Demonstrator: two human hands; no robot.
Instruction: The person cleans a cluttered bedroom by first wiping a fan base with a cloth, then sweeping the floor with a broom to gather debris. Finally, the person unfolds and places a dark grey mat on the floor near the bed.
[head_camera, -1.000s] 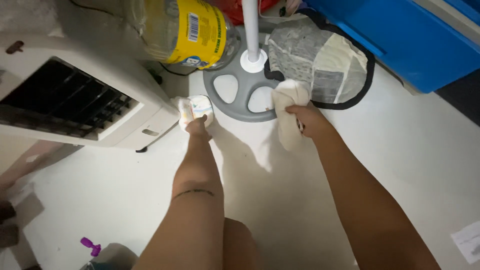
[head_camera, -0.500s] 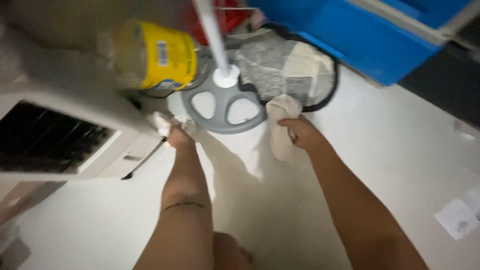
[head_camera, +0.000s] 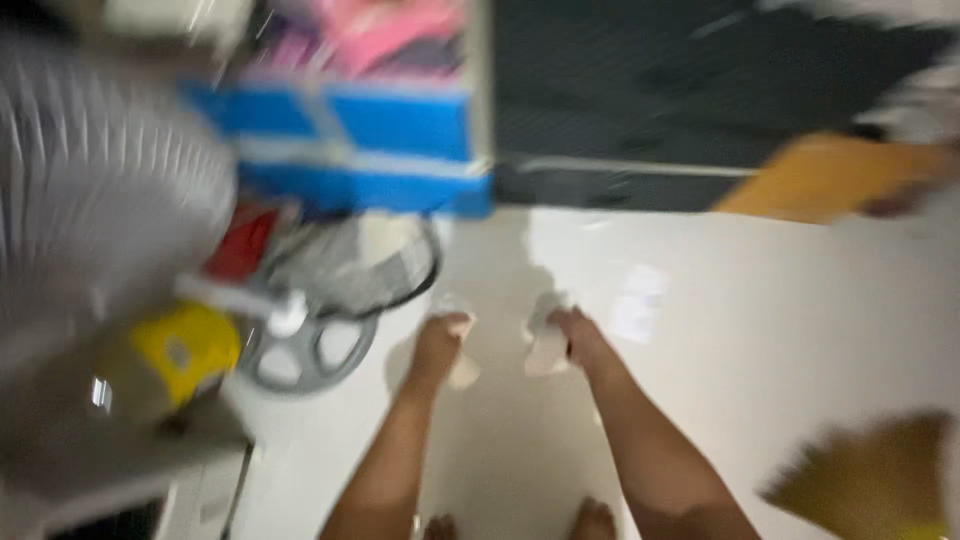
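blue bin (head_camera: 400, 150), yellow label (head_camera: 185, 345), seemingly whitish cloth (head_camera: 548, 345)

Whole view motion-blurred; fan head (head_camera: 100, 190) smeared; forearms cut off below, seemingly.

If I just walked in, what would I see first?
Probably the two bare arms reaching out over the pale floor, the left hand and right hand each gripping a white cloth. Next, the bright blue box at the upper left and the grey fan base beside a yellow-labelled bottle.
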